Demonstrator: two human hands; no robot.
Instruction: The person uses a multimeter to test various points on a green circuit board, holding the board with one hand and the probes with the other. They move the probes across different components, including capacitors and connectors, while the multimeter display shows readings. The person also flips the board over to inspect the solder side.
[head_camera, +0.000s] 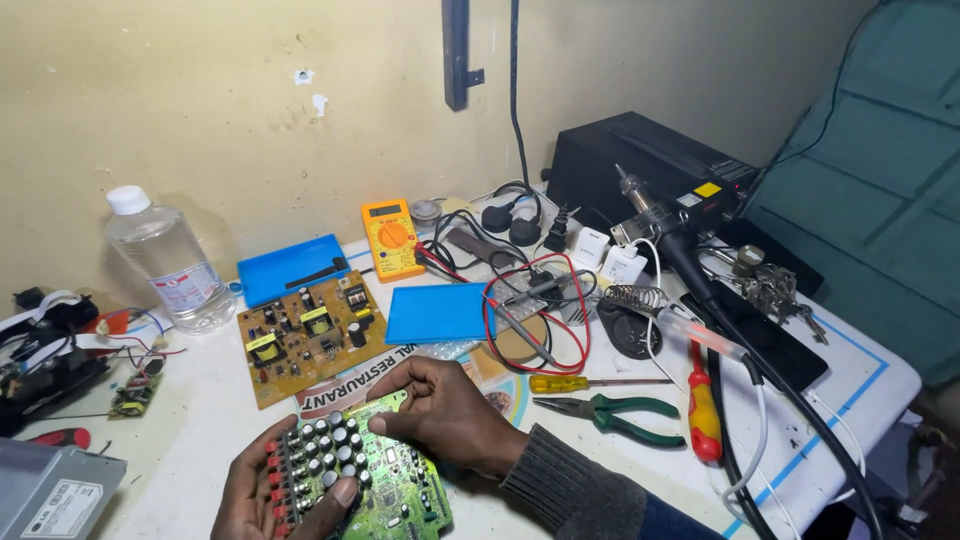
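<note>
The left hand (262, 492) cradles a green circuit board (372, 478) from beneath, low over the table (200, 430); the right hand (440, 405) curls over its top edge, fingers closed on it. Steadier by the edges, clear of the capacitors. Farther off lie a brown board (305, 335) and pliers (610, 412).

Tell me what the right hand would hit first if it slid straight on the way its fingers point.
The right hand points left across the green circuit board; it would probably meet the capacitors first.
</note>
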